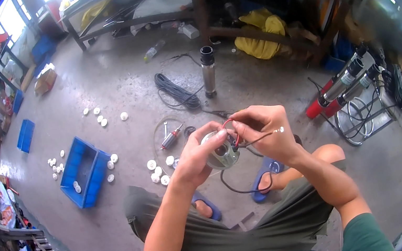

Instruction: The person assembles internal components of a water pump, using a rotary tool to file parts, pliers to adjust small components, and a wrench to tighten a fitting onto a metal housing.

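My left hand (192, 154) is closed around a round, shiny metal housing (226, 159), held above my lap with its open end toward me. Thin wires come out of the housing. Level with its rim, my right hand (268, 124) pinches a red wire (227, 123) between thumb and fingers. A dark lead with a bare bright end passes across the right palm. A black cable (236, 190) loops down below the housing. On the floor beyond my left hand lies a metal hand tool (171, 137) with a red tip. White round caps (151, 164) are scattered beside it.
An upright metal cylinder (209, 76) stands ahead, beside a coil of black cable (174, 92). A blue crate (94, 181) is at left, with more caps around it. Red-ended metal cylinders (345, 81) lean on a chrome stand (357, 123) at right. A workbench (136, 22) spans the back.
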A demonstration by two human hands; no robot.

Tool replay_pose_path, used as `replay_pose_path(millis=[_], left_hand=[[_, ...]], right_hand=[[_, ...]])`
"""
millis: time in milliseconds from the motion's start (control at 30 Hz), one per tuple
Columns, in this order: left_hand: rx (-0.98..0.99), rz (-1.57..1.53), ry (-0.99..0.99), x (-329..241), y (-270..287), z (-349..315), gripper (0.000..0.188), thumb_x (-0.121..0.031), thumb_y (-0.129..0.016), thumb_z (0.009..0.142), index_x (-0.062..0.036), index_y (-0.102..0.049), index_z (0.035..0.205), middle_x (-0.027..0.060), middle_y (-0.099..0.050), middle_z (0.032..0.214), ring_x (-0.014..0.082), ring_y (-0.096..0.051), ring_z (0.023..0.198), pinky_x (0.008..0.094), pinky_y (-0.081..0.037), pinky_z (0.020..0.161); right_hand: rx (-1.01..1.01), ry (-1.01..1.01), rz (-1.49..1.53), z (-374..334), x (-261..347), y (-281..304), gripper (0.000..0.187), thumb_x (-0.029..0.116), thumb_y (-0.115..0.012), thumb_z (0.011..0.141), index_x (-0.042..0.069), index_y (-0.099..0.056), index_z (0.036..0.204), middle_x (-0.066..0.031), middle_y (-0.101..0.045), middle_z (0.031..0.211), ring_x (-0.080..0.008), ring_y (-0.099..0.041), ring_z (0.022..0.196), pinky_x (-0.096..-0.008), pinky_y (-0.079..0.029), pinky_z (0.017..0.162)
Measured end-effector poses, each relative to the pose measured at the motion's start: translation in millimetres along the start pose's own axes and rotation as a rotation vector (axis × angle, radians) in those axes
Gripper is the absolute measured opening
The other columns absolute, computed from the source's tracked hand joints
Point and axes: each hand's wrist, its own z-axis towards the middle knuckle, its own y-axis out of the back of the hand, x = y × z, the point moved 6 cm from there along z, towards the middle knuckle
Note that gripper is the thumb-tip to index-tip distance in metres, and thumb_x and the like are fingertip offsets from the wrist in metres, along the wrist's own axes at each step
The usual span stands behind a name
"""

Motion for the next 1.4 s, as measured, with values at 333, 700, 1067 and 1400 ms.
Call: replay_pose_path(millis=[333,700,1067,1400], left_hand=[[-0.026,-0.035,-0.191,2.3,-8.9,-0.1,0.012,-0.016,-0.063,0.101,-0.0042,-0.065,0.104,0.0046,-0.069,0.098,0.0099,-0.065,0.087,0.0251,-0.052,0.074],[-0.268,0.52,-0.336,-7.8,-3.4,-2.6,0.018,-0.017,-0.063,0.102,0.0,-0.067,0.107,0.0024,-0.067,0.098,0.0047,-0.056,0.087,0.0199,-0.045,0.077],[-0.074,-0.114,-0.269,13.2,1.0,-3.7,0.008,-0.013,-0.057,0.103,-0.0053,-0.056,0.102,0.0115,-0.061,0.12,0.0224,-0.067,0.103,0.0444,-0.063,0.084],[-0.174,-0.136,-0.291,8.1,3.2,-6.7,0.041,-0.033,-0.034,0.11,-0.0014,-0.048,0.132,0.0161,-0.062,0.127,0.0269,-0.065,0.112,0.0431,-0.056,0.097]], right_hand=[[-0.012,-0.103,0.23,-0.2,-5.7,7.0,0.013,0.006,-0.073,0.091,-0.003,-0.076,0.098,-0.0071,-0.075,0.086,-0.0074,-0.067,0.073,-0.0237,-0.054,0.064],[-0.029,0.012,-0.132,-1.1,5.1,6.7,0.01,0.003,-0.074,0.089,-0.002,-0.077,0.097,-0.0066,-0.071,0.083,-0.0083,-0.064,0.068,-0.0204,-0.049,0.059],[0.028,-0.012,-0.004,-1.8,-5.2,2.0,0.011,0.005,-0.075,0.087,-0.004,-0.075,0.094,-0.009,-0.071,0.082,-0.0108,-0.068,0.068,-0.0252,-0.053,0.059],[-0.049,0.224,-0.263,-4.5,18.6,-2.7,0.013,-0.001,-0.076,0.083,-0.004,-0.073,0.095,-0.0082,-0.067,0.077,-0.0101,-0.065,0.062,-0.0241,-0.05,0.055]])
